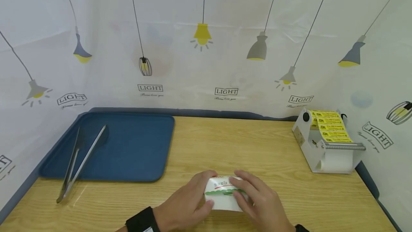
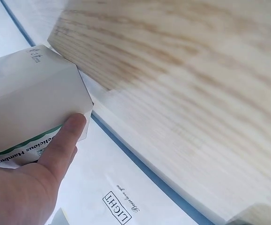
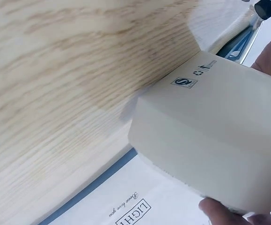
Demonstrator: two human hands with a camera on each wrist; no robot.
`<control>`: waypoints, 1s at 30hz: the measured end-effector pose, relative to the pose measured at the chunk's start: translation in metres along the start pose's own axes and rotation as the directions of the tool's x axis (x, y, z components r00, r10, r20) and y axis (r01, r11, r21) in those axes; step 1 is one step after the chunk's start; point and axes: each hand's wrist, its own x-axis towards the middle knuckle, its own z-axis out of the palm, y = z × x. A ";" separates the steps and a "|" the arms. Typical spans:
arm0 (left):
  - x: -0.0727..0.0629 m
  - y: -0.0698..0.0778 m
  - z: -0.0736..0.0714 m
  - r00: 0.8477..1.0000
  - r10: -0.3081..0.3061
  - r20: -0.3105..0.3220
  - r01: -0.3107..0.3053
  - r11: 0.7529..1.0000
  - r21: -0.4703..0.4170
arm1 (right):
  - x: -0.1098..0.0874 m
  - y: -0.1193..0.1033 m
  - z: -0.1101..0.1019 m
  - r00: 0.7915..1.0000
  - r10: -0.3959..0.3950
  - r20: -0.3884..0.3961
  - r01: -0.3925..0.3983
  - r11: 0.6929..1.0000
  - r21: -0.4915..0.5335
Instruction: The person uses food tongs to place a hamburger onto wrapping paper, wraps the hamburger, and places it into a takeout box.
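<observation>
A white paper hamburger box (image 1: 223, 201) with green trim and printed lettering is between both hands, low in the middle of the head view. My left hand (image 1: 188, 199) grips its left side, thumb on the near face and fingers toward the back. My right hand (image 1: 262, 198) holds the right side, fingers bent over the top and thumb near the front. In the left wrist view a fingertip presses close to an edge of the box (image 2: 27, 98), beside "Delicious Hamburger" print. Plain cream panels of the box (image 3: 205, 145) fill much of the right wrist view.
On the left lies a blue tray (image 1: 138, 146), with metal tongs (image 1: 87, 160) resting across it and overhanging its near edge. A label dispenser (image 1: 331, 156) with a roll of yellow labels stands at the right. Behind the wooden table (image 1: 231, 142) hangs a lamp-printed white curtain (image 1: 180, 56).
</observation>
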 end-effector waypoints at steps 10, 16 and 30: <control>0.000 -0.002 0.001 1.000 -0.025 0.003 0.025 0.999 -0.029 | 0.003 -0.004 -0.002 0.998 0.048 0.030 -0.047 0.997 -0.056; 0.000 -0.002 0.003 1.000 -0.018 -0.011 0.018 1.000 0.006 | 0.003 -0.002 0.000 0.999 -0.031 -0.009 0.030 0.996 -0.080; -0.001 -0.003 0.003 1.000 -0.011 0.002 0.011 0.999 -0.039 | 0.003 -0.008 -0.003 0.991 0.121 0.049 -0.120 0.992 -0.030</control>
